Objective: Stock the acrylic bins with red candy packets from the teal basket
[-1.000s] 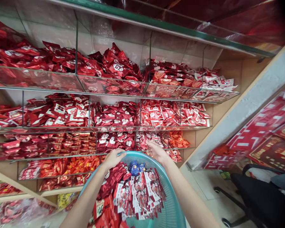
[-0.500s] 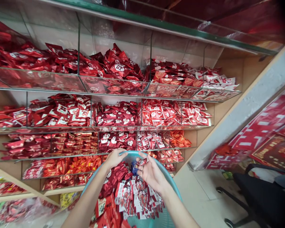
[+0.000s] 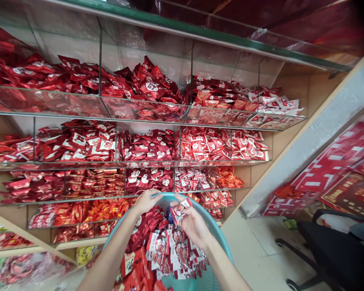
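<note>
Your right hand [image 3: 196, 226] pinches a small red-and-white plastic packet [image 3: 178, 211]; your left hand [image 3: 144, 203] grips a round turquoise plastic basket [image 3: 217, 224].

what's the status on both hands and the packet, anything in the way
Left hand at basket rim. Right hand holding red-and-white packet over basket. Piled packets below; no blockage visible.

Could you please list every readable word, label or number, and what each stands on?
No text reads with certainty.
Oval-labelled packet: characters, too blurred.
Red packet in the basket: characters, too blurred.
Small packet in the right hand: printing too small.
Dark red panel: gold markings, unclear.
</note>
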The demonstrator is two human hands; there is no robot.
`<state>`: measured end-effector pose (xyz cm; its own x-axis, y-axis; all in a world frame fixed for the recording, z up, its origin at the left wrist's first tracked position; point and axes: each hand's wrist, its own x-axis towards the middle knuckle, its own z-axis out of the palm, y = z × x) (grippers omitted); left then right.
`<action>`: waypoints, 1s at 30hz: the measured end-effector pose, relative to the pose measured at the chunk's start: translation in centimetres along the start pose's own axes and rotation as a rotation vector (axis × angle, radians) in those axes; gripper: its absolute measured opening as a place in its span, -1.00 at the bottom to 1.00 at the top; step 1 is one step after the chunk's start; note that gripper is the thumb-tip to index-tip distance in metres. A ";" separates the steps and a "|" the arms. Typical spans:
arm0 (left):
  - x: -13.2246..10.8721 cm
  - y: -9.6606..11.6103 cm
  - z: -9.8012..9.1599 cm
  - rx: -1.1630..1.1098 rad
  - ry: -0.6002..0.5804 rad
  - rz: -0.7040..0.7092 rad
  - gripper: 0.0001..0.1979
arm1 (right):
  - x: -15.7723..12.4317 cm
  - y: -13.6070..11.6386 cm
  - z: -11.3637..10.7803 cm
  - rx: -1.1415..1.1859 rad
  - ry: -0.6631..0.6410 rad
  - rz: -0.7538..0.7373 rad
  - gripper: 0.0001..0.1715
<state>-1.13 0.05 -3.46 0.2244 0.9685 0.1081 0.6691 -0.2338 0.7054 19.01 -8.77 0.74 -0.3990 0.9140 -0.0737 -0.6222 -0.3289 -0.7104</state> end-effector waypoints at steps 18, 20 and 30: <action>-0.1 0.3 0.1 -0.024 0.009 0.001 -0.58 | -1.4 -2.0 -2.2 -0.490 -0.048 0.011 -0.48; -0.1 0.4 0.0 -0.021 0.014 0.006 -0.58 | -1.8 -2.4 -2.3 -0.533 -0.090 0.027 -0.49; 0.0 -0.1 0.2 -0.012 0.013 0.034 -0.59 | -2.9 -4.7 -3.3 -0.808 -0.154 0.066 -0.69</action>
<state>-1.05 0.08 -3.67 0.2377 0.9609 0.1418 0.6526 -0.2661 0.7094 25.34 -9.07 2.03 -0.5423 0.8366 -0.0774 0.0584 -0.0544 -0.9968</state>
